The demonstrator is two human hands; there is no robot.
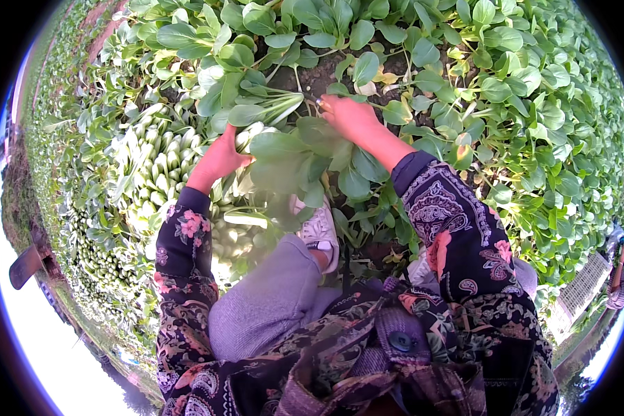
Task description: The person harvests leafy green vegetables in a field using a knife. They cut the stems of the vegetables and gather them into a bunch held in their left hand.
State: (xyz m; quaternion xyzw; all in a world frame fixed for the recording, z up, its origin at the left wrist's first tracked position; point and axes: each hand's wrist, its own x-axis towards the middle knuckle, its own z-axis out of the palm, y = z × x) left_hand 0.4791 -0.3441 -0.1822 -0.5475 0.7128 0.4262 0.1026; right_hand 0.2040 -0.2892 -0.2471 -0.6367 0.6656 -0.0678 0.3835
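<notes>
My left hand (221, 160) reaches over a pile of cut leafy greens, thumb and fingers spread apart, close to a loose green plant (270, 108) with pale stalks; whether it touches that plant is unclear. My right hand (349, 117) is curled low over the soil among the standing plants, with a small light-coloured object, perhaps a knife's end, showing at its fingertips. Broad green leaves (283, 156), partly blurred, lie between the two hands. Left of my left hand, the cut greens (161, 166) are stacked with their pale stalk bases towards me.
Rooted leafy greens (509, 83) grow densely ahead and to the right. Bare soil (317, 75) shows between stems. My shoe (320, 234) stands beside the pile. More cut greens (104, 265) lie at the far left. A pale plastic crate (582, 286) and part of another person (620, 281) appear at the right edge.
</notes>
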